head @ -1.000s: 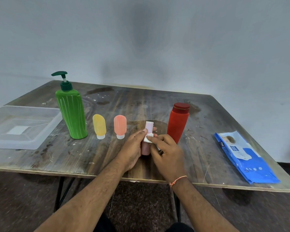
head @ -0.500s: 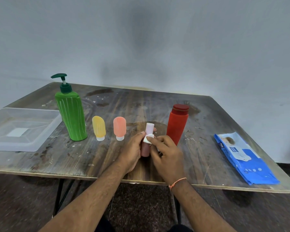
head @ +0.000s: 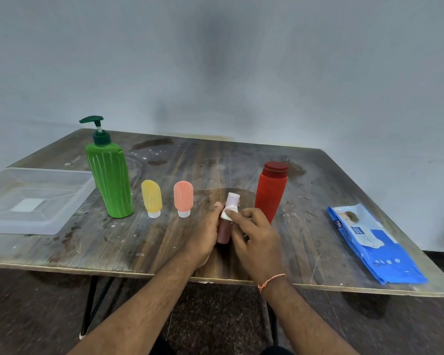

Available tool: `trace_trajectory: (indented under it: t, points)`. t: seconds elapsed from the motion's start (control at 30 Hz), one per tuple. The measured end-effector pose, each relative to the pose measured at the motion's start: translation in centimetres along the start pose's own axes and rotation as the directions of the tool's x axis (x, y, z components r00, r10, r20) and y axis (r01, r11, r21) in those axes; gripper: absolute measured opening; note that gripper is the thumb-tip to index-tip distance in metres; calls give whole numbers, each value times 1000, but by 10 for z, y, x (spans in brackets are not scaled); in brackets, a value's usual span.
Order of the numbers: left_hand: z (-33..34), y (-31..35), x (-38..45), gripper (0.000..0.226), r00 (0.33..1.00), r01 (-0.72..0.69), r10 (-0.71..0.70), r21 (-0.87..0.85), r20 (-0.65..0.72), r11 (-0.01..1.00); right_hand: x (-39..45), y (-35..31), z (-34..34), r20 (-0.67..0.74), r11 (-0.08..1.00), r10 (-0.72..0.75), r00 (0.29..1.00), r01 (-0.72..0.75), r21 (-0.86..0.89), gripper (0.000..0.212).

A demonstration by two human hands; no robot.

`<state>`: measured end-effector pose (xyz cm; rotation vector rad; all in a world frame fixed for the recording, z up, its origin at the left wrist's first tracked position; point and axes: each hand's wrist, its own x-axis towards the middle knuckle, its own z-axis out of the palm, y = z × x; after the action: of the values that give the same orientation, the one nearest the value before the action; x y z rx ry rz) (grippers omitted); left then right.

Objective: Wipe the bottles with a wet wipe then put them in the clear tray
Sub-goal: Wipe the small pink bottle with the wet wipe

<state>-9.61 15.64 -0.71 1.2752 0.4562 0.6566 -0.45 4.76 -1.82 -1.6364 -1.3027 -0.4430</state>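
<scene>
Head view: left hand curls around the pink bottle at 6 o'clock on the surface; right hand pinches a wet wipe against it. Clear tray sits at 9 o'clock, well apart.

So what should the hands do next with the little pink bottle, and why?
Probably slide the wet wipe down the pink bottle. The right hand presses it only near the cap, the left hand holds the bottle upright, and the clear tray has no bottles in it.
</scene>
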Motion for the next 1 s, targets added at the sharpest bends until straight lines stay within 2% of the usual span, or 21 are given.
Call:
trace_trajectory:
  t: [0.17, 0.3, 0.4, 0.53, 0.63, 0.8, 1.0]
  points:
    - [-2, -4, 2, 62, 1000, 1, 0, 42, -28, 999, 0, -7, -3, 92, 998, -61, 994, 63, -15, 30]
    - [-3, -3, 3, 60, 999, 33, -33, 15, -17, 999, 0, -7, -2, 45, 1000, -19, 999, 19, -5, 23]
    - [-3, 0, 2, 55, 999, 33, -33, -14, -3, 999, 0, -2, -1, 4, 999, 37, 999, -37, -13, 32]
    - [-4, 1, 2, 49, 1000, 6, -6, -4, -8, 1000, 1, -3, -3, 64, 999, -45, 997, 44, 6, 39]
    - [-4, 5, 3, 41, 1000, 13, -14, -28, -25, 1000, 1, -8, -3, 113, 995, -100, 989, 95, 42, 27]
    - [-7, 5, 3, 52, 1000, 6, -8, -98, -12, 995, -1, -6, 0, 63, 997, -61, 996, 57, 58, 21]
    - [-8, 1, 5, 59, 1000, -2, 4, -123, 15, 992, 0, 3, 3, -8, 998, 1, 1000, -1, 70, 39]
